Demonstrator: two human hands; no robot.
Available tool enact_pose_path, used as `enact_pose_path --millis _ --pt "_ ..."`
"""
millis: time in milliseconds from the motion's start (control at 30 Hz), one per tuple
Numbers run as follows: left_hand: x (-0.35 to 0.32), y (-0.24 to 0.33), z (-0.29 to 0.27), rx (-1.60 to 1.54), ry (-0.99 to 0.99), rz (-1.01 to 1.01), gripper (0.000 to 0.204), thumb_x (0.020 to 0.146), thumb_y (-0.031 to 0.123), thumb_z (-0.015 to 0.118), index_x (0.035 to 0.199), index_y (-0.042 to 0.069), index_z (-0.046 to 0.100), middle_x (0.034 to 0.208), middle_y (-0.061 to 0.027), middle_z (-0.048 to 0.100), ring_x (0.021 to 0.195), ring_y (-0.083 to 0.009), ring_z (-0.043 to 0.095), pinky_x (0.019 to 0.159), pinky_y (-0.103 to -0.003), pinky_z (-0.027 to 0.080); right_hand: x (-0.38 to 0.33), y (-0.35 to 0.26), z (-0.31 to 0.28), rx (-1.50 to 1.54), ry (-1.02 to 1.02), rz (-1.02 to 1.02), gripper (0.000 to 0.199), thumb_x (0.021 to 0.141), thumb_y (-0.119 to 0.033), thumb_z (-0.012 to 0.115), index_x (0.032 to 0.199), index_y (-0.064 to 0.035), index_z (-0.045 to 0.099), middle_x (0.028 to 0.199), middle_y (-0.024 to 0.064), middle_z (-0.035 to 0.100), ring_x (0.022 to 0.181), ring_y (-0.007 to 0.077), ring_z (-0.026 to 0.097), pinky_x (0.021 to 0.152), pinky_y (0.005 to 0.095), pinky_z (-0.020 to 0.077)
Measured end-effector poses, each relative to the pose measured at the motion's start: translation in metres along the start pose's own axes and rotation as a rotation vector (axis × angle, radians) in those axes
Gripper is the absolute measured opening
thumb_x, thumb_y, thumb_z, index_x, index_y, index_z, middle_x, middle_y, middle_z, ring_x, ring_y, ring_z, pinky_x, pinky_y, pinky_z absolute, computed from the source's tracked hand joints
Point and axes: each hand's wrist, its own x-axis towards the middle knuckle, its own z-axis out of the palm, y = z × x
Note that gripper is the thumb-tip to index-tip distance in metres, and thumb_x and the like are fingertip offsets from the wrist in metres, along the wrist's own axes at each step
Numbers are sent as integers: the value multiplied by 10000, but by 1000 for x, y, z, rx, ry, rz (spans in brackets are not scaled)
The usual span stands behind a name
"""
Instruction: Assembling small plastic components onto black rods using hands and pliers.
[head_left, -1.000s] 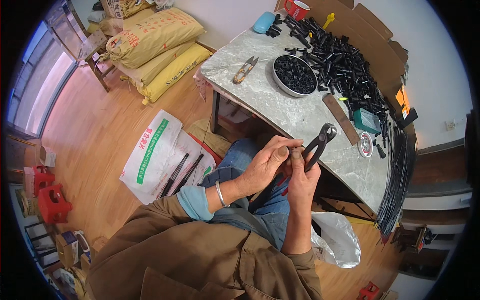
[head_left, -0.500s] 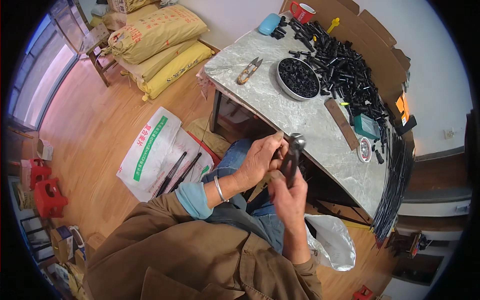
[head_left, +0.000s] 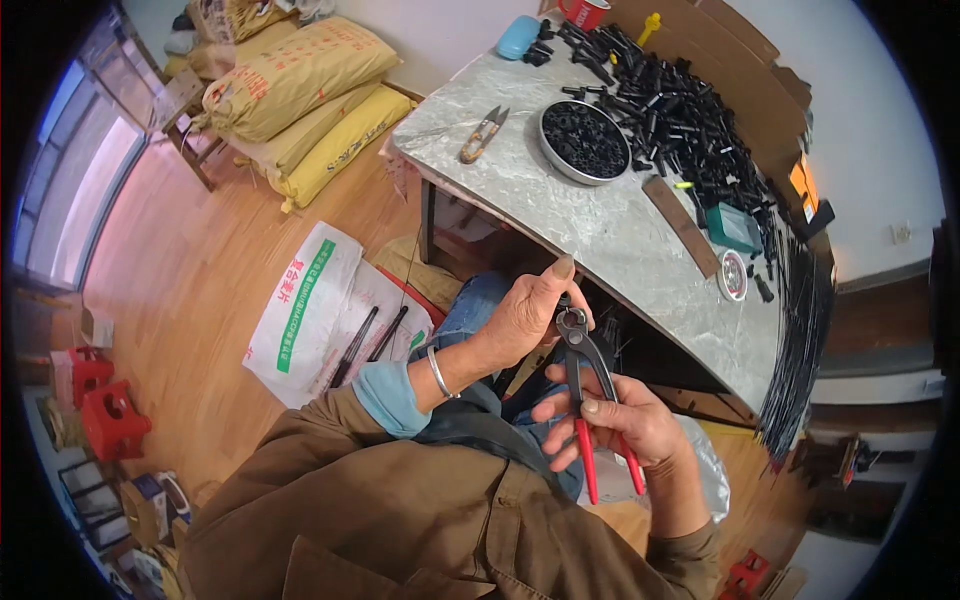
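Observation:
My right hand (head_left: 640, 422) holds a pair of end-cutting pincers (head_left: 574, 340) with dark jaws and red handle grips. The handles are spread, with my thumb laid over one of them and the fingers partly extended behind. At the jaws is my left hand (head_left: 522, 318), its thumb raised and its other fingers curled. Whatever these fingers pinch is hidden behind the hand and the pincer head. A silver bangle (head_left: 440, 374) circles my left wrist. Both hands are above my lap, before the table's near edge.
The grey marbled table (head_left: 465, 95) bears a bowl of small black parts (head_left: 585, 143), a heap of black fittings (head_left: 690, 120), thread snips (head_left: 484, 135), a brown bar (head_left: 680, 226) and a green box (head_left: 733, 228). Long black rods (head_left: 797, 340) hang over its right side. A white sack (head_left: 310, 300) lies left.
My right hand has moved down and right, and the pincer handles have spread from nearly together. The left thumb has lifted. The view has shifted slightly.

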Motion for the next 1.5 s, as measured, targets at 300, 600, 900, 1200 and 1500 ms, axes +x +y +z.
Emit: enact_pose_path --millis 300,600,900,1200,1500 --pt "-8 -7 18 128 41 37 761 951 659 270 691 24 597 553 1 478 512 -79 413 491 -244 316 -9 -15 8 -754 308 181 190 996 -152 489 1063 25 508 707 32 525 528 104 523 464 277 440" --pt "2 -6 24 -3 64 -32 703 947 640 332 686 28 559 499 23 371 454 -66 324 461 -241 256 -23 -25 4 -744 322 86 259 990 -145 499 1180 30 496 703 25 543 560 106 553 506 265 467" --pt "4 -5 29 -45 30 -60 691 955 628 329 692 25 539 486 27 352 442 -60 297 453 -237 237 -29 -27 4 -745 354 123 186 981 -144 526 1121 -22 516 664 -6 472 518 69 447 454 232 390" --pt "-3 -11 35 161 26 63 706 974 581 286 702 7 594 539 -16 464 495 -86 402 482 -258 317 -23 -5 -18 -1043 334 -55 194 927 -113 555 1103 -31 544 698 38 525 627 120 519 564 297 446" --pt "39 113 -8 53 448 716 424 1057 331 298 1173 22 564 650 50 380 564 -45 357 521 -199 312 23 -49 -102 -1648 896 -297 382 884 -354 628 1024 -26 491 921 248 644 849 432 618 688 479 481"
